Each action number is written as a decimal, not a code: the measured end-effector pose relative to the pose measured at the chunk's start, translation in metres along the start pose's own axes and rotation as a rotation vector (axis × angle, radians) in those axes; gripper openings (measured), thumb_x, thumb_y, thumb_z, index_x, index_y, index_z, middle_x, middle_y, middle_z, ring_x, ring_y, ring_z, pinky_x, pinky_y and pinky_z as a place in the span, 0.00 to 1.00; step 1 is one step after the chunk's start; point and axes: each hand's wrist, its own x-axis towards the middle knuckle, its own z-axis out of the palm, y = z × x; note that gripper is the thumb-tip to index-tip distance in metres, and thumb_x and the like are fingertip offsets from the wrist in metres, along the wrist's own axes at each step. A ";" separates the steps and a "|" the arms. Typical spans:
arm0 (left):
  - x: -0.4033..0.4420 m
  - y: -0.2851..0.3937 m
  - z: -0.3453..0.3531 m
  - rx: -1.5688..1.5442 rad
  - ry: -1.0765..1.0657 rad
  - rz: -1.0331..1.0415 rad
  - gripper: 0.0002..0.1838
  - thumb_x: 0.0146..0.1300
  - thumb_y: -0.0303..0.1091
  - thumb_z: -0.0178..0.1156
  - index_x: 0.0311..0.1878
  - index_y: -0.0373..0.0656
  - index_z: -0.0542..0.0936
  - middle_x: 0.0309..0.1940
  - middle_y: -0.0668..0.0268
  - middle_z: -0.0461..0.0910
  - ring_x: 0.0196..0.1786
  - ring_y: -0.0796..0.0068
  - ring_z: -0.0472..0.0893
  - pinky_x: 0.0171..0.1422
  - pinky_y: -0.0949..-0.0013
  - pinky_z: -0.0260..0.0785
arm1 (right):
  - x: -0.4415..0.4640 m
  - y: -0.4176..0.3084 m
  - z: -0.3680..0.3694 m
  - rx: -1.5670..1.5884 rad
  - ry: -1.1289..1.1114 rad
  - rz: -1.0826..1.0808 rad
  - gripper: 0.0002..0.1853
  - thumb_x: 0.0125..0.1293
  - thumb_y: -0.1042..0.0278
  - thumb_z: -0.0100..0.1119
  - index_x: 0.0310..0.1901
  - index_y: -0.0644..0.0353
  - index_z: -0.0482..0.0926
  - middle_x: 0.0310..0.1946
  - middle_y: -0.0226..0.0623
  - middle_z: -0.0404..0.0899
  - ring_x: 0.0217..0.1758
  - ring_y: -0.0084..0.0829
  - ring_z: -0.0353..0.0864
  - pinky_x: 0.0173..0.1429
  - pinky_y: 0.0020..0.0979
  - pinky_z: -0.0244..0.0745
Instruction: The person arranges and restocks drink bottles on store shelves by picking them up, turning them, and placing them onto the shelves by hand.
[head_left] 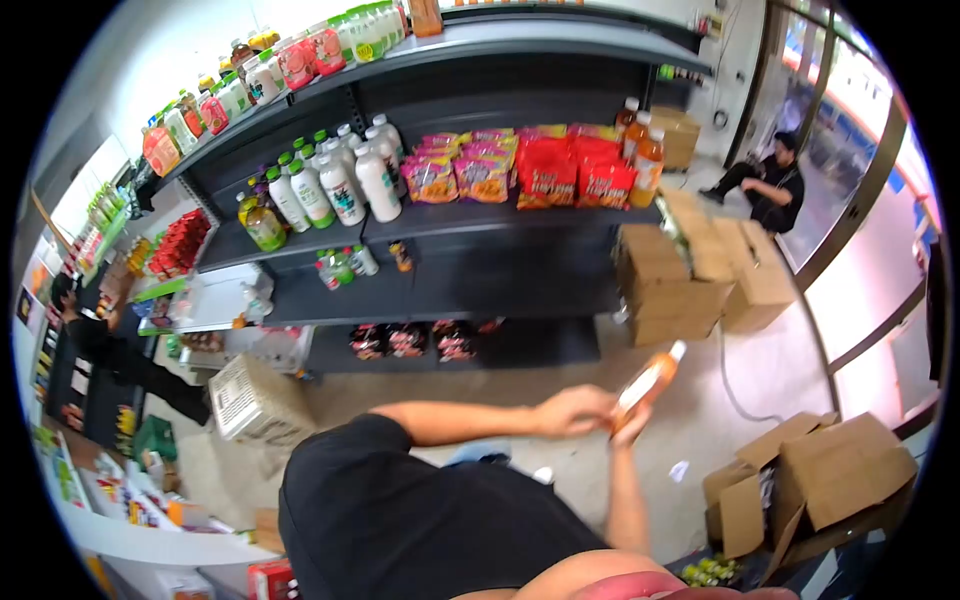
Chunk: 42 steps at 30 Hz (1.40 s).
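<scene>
Bottle point(648, 382) in fingers point(630, 428), label point(636, 388) illegible

"Where's that camera looking from?"

"It's head-worn, facing forward and steeply down: a black shirt point(430, 515) sits close at bottom centre, dark shelves point(500, 290) farther off across the upper middle."
</scene>
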 end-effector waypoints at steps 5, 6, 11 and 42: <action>0.105 0.037 -0.116 0.248 0.212 0.106 0.34 0.58 0.23 0.66 0.71 0.43 0.73 0.75 0.47 0.67 0.77 0.45 0.66 0.80 0.50 0.59 | 0.119 -0.155 0.195 0.037 -0.255 -0.307 0.37 0.68 0.60 0.46 0.78 0.60 0.54 0.71 0.40 0.66 0.71 0.35 0.70 0.75 0.40 0.66; 0.121 0.050 -0.140 0.302 0.280 0.109 0.33 0.59 0.23 0.66 0.71 0.42 0.73 0.74 0.45 0.67 0.77 0.44 0.67 0.80 0.49 0.60 | 0.125 -0.184 0.243 0.039 -0.312 -0.419 0.38 0.67 0.60 0.46 0.78 0.61 0.54 0.70 0.40 0.66 0.72 0.35 0.70 0.75 0.39 0.65; 0.161 0.103 -0.249 0.757 0.566 0.341 0.35 0.60 0.26 0.65 0.72 0.35 0.70 0.74 0.41 0.67 0.76 0.43 0.68 0.78 0.49 0.62 | 0.148 -0.246 0.423 -0.053 -0.461 -0.838 0.32 0.67 0.61 0.48 0.70 0.65 0.61 0.60 0.40 0.69 0.63 0.33 0.71 0.71 0.38 0.66; 0.213 0.025 -0.655 1.364 0.650 -0.616 0.36 0.64 0.53 0.64 0.60 0.25 0.76 0.50 0.36 0.81 0.53 0.42 0.84 0.62 0.52 0.77 | 0.346 -0.170 0.844 -0.736 -0.557 -0.949 0.43 0.53 0.57 0.82 0.69 0.59 0.69 0.54 0.51 0.84 0.56 0.45 0.86 0.61 0.41 0.81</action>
